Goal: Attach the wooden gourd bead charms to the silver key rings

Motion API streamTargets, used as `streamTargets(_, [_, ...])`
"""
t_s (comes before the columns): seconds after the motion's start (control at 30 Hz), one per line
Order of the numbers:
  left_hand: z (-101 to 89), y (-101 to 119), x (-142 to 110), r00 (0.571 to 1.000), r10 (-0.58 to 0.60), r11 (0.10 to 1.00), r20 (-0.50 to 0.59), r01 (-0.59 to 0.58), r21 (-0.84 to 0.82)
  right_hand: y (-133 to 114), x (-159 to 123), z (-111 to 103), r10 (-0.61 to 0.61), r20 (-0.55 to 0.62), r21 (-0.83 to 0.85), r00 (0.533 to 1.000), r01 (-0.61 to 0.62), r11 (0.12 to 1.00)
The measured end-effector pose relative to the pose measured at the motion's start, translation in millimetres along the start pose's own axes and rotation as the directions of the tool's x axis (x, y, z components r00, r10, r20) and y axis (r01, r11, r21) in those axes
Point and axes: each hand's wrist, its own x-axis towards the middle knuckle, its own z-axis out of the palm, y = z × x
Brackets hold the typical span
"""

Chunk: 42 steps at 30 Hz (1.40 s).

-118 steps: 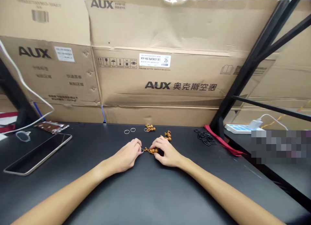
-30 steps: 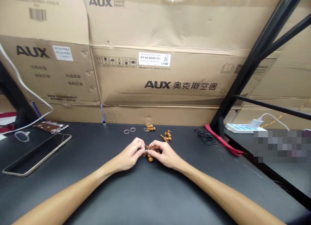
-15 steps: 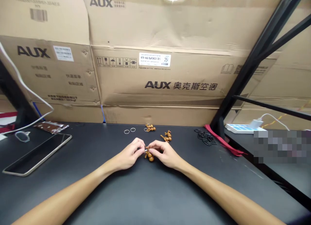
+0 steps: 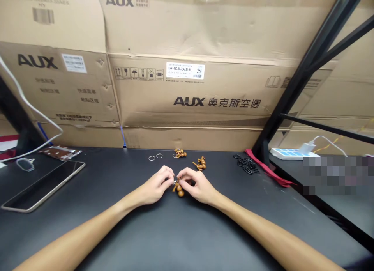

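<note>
Both hands meet over the middle of the black table (image 4: 175, 232). My left hand (image 4: 156, 187) is closed in a pinch on a small metal ring, mostly hidden by the fingertips. My right hand (image 4: 197, 185) pinches the top of a small brown gourd-shaped wooden charm (image 4: 179, 190), which hangs between the two hands just above the table. Two more brown charms (image 4: 200, 164) (image 4: 180, 153) lie behind the hands. Two loose metal rings (image 4: 155, 157) lie to their left.
A phone (image 4: 43, 187) lies at the left, with a foil packet (image 4: 60, 153) and a white cable behind it. Black rings (image 4: 247, 165) and a red strap (image 4: 269, 171) sit at the right by a black rack post. Cardboard boxes (image 4: 189, 91) wall the back. A power strip (image 4: 288, 154) sits far right.
The charm, held lying near the table about four seconds ago, is now lifted and hangs from the pinch. In the last second the hands have barely moved.
</note>
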Motion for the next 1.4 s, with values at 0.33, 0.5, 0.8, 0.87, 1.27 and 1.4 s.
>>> streamTargets(0.33, [1.7, 0.6, -1.5, 1.0, 0.019, 0.999, -0.008, -0.019, 0.029, 4.0, 1.7, 0.9, 0.082, -0.011, 0.005, 0.997, -0.082, 0.997])
streamTargets(0.5, [1.7, 2.0, -1.7, 1.0, 0.023, 0.999, -0.003, -0.023, 0.05, 4.2, 2.1, 1.4, 0.099, -0.038, -0.022, 0.994, -0.1, 0.995])
streamTargets(0.8, [3.9, 1.3, -2.9, 0.999, 0.033, 0.997, 0.023, -0.034, 0.064, 3.6, 1.6, 0.1, 0.106, 0.003, 0.075, 0.994, -0.106, 0.992])
streamTargets(0.87, [4.4, 1.8, -3.8, 0.999, 0.04, 0.997, 0.025, -0.042, 0.069, 4.4, 1.7, 0.0, 0.119, 0.012, 0.09, 0.993, -0.119, 0.989])
streamTargets(1.27, [4.2, 3.6, -3.1, 1.0, 0.015, 0.998, -0.013, -0.015, 0.065, 3.1, 1.4, -0.2, 0.099, -0.021, 0.044, 0.995, -0.098, 0.994])
streamTargets(1.4, [4.3, 0.6, -3.2, 1.0, 0.013, 0.999, -0.013, -0.012, 0.045, 1.2, -0.3, 0.3, 0.013, -0.039, -0.017, 0.999, -0.014, 1.0])
